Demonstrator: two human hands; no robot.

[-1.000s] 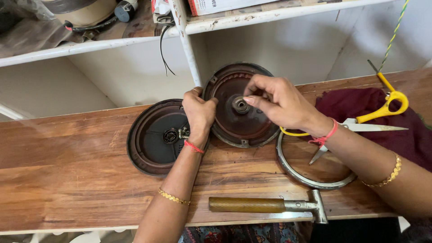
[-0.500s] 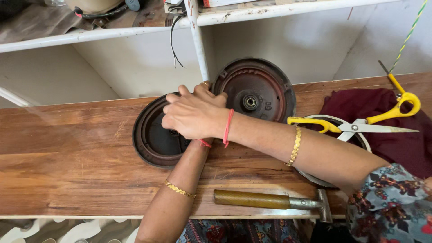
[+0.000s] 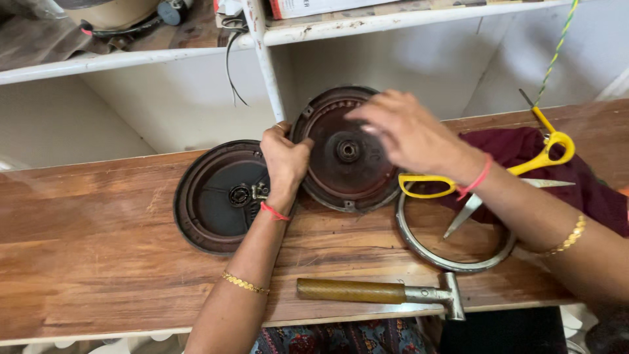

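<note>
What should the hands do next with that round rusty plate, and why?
Probably lower the right hand so its fingers reach the hub at the middle of the rusty disc. The left hand already grips the disc's edge and props it tilted against the wall, while the right hand hovers above it.

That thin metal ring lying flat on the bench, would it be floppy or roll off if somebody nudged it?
The metal ring looks like stiff metal, so it would probably keep its shape. Lying flat on the wooden bench, it should slide rather than roll. The yellow-handled scissors lie across it and might shift too.
</note>
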